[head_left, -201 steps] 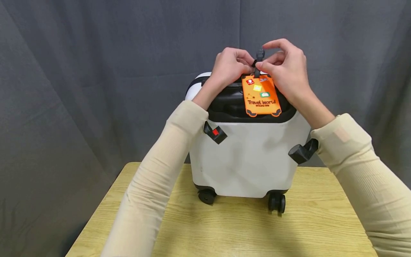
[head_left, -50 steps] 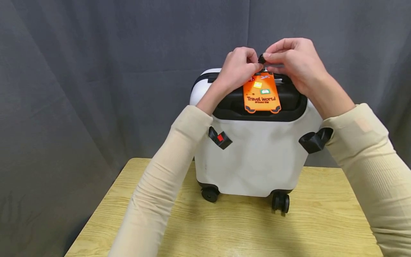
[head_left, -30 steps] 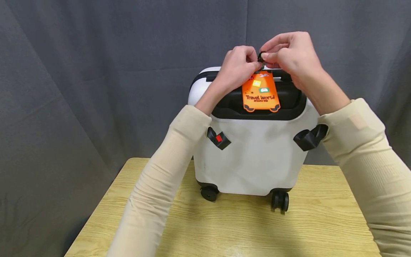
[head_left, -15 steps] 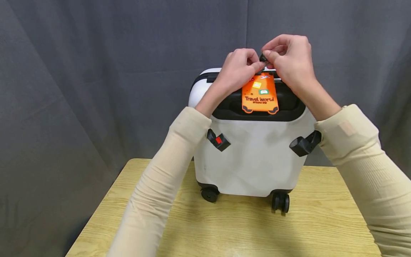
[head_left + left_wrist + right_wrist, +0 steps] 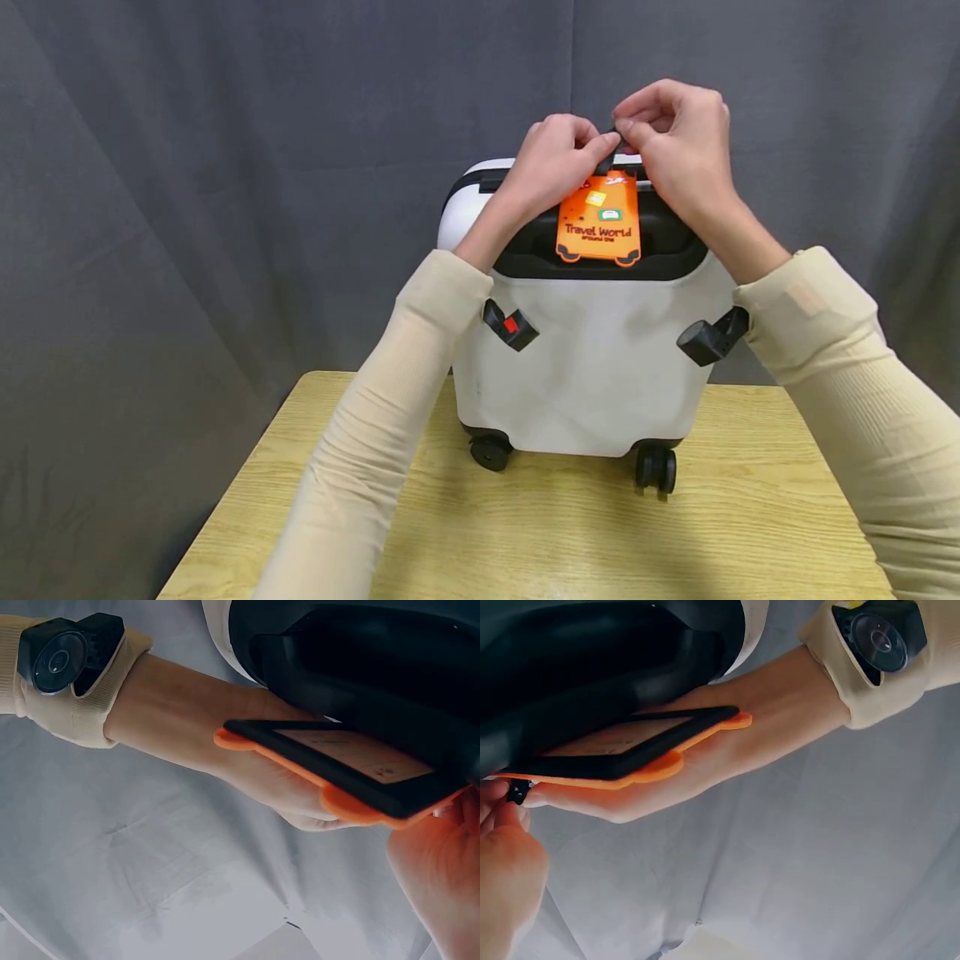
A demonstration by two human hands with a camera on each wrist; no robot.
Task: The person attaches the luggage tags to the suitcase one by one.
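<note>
both hands' fingers (image 5: pixel 617 132) pinching black strap (image 5: pixel 609 158) of orange luggage tag (image 5: pixel 598 220) atop white suitcase (image 5: pixel 592 367)

Even soft light, sharp head view, blurry wrist close-ups.

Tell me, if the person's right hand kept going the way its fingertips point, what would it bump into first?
The right hand points toward the left hand, so their fingertips would probably meet first, over the small black strap of the orange rubber luggage tag. Depth is unclear.
</note>
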